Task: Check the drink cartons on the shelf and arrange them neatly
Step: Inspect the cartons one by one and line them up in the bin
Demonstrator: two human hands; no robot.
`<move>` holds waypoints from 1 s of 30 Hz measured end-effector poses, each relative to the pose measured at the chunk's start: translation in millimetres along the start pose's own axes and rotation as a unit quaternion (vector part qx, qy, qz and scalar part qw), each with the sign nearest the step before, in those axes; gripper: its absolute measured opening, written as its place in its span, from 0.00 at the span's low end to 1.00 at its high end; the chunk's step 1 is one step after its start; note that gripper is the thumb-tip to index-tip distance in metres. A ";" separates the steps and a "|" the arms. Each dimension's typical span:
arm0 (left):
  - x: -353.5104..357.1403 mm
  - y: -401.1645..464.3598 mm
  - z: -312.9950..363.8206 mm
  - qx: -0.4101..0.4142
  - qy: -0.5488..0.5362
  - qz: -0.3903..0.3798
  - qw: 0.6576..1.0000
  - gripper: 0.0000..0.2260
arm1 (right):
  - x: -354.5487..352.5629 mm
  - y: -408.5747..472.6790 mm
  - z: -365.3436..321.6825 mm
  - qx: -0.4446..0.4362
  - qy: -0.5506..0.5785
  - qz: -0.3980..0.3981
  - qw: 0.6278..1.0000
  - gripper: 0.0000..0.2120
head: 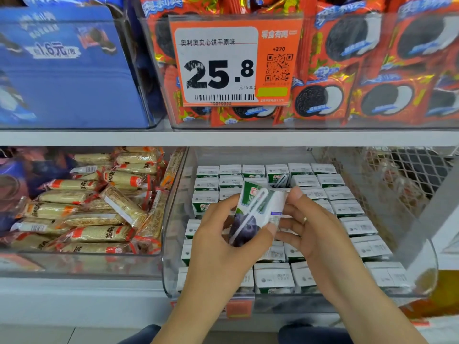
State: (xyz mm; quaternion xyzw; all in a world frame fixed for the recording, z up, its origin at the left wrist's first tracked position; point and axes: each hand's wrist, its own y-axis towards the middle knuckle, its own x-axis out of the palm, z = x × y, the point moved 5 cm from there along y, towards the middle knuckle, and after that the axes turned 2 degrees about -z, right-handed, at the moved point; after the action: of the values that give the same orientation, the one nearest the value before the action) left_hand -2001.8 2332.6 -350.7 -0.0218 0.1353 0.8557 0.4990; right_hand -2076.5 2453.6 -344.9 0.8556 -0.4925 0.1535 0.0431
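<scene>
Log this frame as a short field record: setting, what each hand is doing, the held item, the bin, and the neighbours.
setting: shop shelf, clear bins
left hand: grips the held carton from the left
right hand: pinches its right side; ring on one finger
held carton: tilted, wrapped straw facing the camera, lifted above the rows
drink cartons: upright in rows in a clear bin
left neighbour: snack bars, loosely piled
above: cookie packs, price tag reading 25.8
</scene>
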 end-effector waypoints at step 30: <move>-16.2 5.4 1.9 -0.089 -0.256 0.009 0.962 0.26 | 17.3 -5.2 8.9 -0.013 -0.137 -0.064 0.988 0.14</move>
State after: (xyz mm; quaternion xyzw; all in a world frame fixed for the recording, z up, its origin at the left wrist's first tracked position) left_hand -1998.1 2316.9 -344.9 0.1551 -0.0737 0.8456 0.5055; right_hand -2061.9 2439.9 -347.6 0.8975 -0.4402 0.0251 -0.0039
